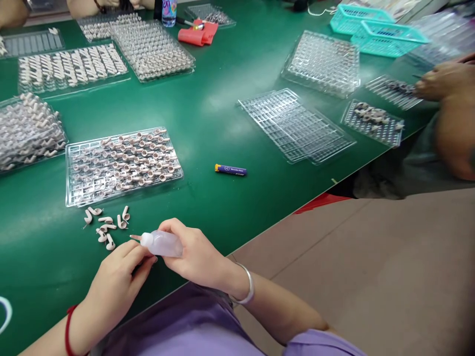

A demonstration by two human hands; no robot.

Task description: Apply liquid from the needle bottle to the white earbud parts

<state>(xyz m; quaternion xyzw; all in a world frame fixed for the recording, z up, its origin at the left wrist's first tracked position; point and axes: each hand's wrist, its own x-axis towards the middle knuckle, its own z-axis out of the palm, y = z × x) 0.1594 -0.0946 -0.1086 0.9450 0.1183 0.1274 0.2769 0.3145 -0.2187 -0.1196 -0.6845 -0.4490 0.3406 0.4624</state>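
My right hand point(196, 254) is wrapped round a small translucent squeeze bottle point(168, 244) with a white cap. The bottle lies nearly level, its thin nozzle pointing left over the fingers of my left hand point(118, 277). Those left fingers are pinched together, and whatever they hold is hidden. Just beyond them, several loose beige earbud shells point(106, 220) lie on the green table point(208, 212). Behind these sits a clear plastic tray point(122, 165) filled with rows of similar shells.
A purple lighter point(230, 170) lies right of the tray. Stacked trays of shells point(27, 131) stand at the left. Clear trays point(297, 126) lie to the right, with turquoise baskets point(389, 38) behind. A co-worker's hand point(441, 81) is at the right edge, another person's arms point(85, 7) at the back.
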